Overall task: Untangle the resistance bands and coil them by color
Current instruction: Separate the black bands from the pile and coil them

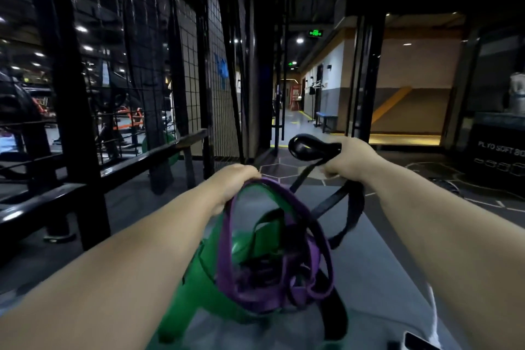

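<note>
Nothing is coiled yet: my left hand (235,179) clutches the purple band (224,241) and green band (199,278), my right hand (349,159) grips the black band (356,207), all knotted together.

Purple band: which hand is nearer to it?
Left. The left hand grips the purple band at its top, with the green band; the right hand is off to the right of it, holding the black band.
</note>
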The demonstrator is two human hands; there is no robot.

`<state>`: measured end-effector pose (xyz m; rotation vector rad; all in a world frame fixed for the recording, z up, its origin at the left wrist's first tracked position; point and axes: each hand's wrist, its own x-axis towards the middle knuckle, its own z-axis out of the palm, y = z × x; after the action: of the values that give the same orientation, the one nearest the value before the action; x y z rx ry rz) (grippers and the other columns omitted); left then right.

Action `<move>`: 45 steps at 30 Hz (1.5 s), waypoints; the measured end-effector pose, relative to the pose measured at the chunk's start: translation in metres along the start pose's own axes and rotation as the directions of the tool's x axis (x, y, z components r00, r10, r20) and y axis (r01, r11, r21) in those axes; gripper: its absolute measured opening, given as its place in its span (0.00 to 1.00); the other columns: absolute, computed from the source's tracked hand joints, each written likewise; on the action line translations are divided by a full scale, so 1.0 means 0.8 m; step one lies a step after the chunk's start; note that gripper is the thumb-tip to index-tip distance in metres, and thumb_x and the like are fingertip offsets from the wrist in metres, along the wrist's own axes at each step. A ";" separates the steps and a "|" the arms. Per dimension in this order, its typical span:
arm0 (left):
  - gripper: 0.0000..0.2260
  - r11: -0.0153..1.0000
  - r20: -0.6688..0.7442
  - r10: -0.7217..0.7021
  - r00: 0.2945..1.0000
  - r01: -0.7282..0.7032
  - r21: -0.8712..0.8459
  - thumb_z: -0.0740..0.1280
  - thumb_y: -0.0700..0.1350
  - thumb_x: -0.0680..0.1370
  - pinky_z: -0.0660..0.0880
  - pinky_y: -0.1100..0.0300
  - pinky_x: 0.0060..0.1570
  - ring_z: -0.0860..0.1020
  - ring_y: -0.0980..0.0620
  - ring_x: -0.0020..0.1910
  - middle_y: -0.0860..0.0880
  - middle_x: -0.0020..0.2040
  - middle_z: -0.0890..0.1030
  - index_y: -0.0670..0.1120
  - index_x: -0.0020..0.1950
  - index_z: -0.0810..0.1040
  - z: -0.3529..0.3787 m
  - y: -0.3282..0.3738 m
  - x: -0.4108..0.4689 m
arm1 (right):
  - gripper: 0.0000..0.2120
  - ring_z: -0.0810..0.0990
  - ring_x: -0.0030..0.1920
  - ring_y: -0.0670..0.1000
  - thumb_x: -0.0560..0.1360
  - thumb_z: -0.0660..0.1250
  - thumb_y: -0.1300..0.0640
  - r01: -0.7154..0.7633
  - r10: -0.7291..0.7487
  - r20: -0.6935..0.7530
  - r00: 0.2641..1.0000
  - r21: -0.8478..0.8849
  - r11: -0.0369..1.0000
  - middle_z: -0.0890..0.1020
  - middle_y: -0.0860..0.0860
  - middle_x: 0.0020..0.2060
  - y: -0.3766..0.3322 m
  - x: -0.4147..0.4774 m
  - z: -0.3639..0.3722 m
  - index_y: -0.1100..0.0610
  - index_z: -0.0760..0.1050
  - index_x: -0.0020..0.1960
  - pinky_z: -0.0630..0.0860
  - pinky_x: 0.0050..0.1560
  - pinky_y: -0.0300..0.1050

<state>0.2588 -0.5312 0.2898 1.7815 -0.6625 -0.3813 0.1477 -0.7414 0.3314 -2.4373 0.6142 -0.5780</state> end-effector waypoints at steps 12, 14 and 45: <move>0.03 0.828 -0.147 0.560 0.815 -0.552 0.092 0.70 0.43 0.76 0.72 0.70 0.45 0.76 0.58 0.46 0.52 0.46 0.77 0.50 0.48 0.77 -0.029 0.170 0.015 | 0.13 0.80 0.35 0.48 0.70 0.75 0.60 -0.035 0.038 -0.028 0.999 0.098 0.995 0.82 0.53 0.40 -0.037 -0.006 -0.067 0.58 0.76 0.51 0.74 0.30 0.39; 0.04 0.795 -0.133 0.606 0.784 -0.595 0.115 0.72 0.44 0.75 0.72 0.69 0.46 0.76 0.58 0.45 0.52 0.46 0.77 0.52 0.46 0.78 -0.024 0.189 0.017 | 0.10 0.81 0.31 0.49 0.71 0.75 0.61 -0.089 0.082 0.063 0.995 0.103 0.991 0.83 0.54 0.37 -0.039 -0.011 -0.058 0.61 0.77 0.50 0.74 0.26 0.36; 0.23 0.454 0.206 -0.174 0.963 -0.107 0.884 0.67 0.54 0.77 0.72 0.52 0.60 0.75 0.45 0.59 0.46 0.65 0.75 0.48 0.68 0.67 0.009 -0.135 -0.010 | 0.06 0.76 0.22 0.52 0.76 0.64 0.68 -0.619 0.403 0.508 0.761 0.381 0.687 0.78 0.57 0.24 0.095 -0.111 0.144 0.66 0.75 0.41 0.74 0.26 0.39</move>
<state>0.2746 -0.5102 0.1841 2.8105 -1.1733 -0.3140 0.1133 -0.7037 0.1755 -1.6557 0.8106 0.0028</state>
